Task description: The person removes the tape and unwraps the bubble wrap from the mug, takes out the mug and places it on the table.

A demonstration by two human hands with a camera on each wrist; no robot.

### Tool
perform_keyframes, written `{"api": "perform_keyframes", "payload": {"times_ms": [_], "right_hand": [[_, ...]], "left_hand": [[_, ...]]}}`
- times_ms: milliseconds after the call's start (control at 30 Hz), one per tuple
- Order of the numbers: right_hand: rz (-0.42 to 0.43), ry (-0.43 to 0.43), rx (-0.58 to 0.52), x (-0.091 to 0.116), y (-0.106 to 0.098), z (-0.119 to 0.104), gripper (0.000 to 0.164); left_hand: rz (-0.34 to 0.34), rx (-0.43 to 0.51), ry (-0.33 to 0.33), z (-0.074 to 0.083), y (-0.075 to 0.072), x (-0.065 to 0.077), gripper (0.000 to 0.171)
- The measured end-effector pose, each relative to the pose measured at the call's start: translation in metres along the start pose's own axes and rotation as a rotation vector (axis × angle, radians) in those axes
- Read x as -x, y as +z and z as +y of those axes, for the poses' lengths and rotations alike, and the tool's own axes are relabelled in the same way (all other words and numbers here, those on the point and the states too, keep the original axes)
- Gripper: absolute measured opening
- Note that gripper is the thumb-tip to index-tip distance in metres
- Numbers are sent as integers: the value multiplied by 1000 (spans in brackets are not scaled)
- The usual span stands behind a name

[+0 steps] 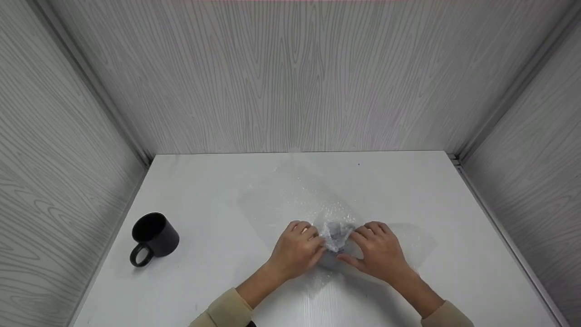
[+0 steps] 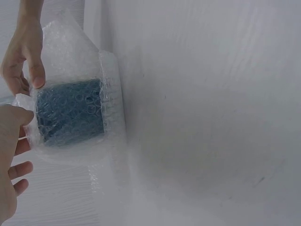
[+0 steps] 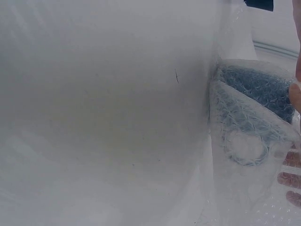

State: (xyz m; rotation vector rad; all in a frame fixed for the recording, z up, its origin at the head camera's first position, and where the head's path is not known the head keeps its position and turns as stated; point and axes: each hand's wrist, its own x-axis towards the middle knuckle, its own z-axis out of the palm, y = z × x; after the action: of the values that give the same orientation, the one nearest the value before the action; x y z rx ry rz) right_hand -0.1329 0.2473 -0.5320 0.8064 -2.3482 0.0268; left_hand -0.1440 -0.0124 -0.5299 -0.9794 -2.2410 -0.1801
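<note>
A blue-looking mug [image 2: 70, 113] lies bundled in clear bubble wrap [image 1: 295, 200]; its handle [image 3: 268, 153] shows through the film in the right wrist view. From the left side my left hand [image 1: 297, 249] pinches the gathered wrap at the bundle's end, thumb on top and the other fingers partly spread. My right hand [image 1: 379, 250] holds the wrapped bundle from the right, with its thumb [image 2: 36, 70] against the edge of the wrap. In the head view, the folds and the fingers hide most of the mug.
A black mug [image 1: 156, 235] stands on the left of the white table [image 1: 199, 281], its handle toward the near left. Spread wrap reaches behind the hands and out to the right. Grey wood-grain panels [image 1: 295, 81] enclose the back and both sides.
</note>
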Motion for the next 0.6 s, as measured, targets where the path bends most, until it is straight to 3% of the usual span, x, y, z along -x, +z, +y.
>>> {"api": "perform_keyframes", "payload": {"times_ms": [300,600], "right_hand": [[1,-4,6,0,0,0,60],[11,-6,4,0,0,1,60]], "left_hand": [[1,2,3,-1,-2,-1,19],[-43,-39,18,-2,-5,-4,20]]}}
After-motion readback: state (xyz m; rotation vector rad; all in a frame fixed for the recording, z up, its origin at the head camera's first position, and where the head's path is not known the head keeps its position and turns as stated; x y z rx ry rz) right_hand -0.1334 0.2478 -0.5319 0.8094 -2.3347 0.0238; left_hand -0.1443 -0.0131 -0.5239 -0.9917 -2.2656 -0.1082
